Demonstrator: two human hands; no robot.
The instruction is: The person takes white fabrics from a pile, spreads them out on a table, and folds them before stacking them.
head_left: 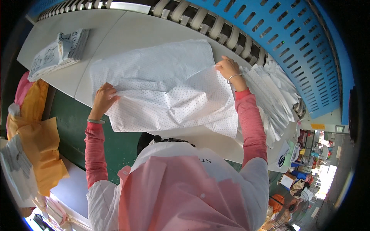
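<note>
1. While one dotted cloth [169,104] spans the white table [102,32], I see the left hand [103,99] and right hand [229,69] both pinching it.
2. At the table's left lies one printed bundle [58,56].
3. At its right, one white pile [269,96].

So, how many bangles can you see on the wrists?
2: a pale bangle around the wrist of the left hand, and a silvery bangle around that of the right hand. The sleeves could hide more.

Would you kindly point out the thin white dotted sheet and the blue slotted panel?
Thin white dotted sheet [173,103], head view: its central part.
Blue slotted panel [296,51], head view: its perforated middle.
</note>
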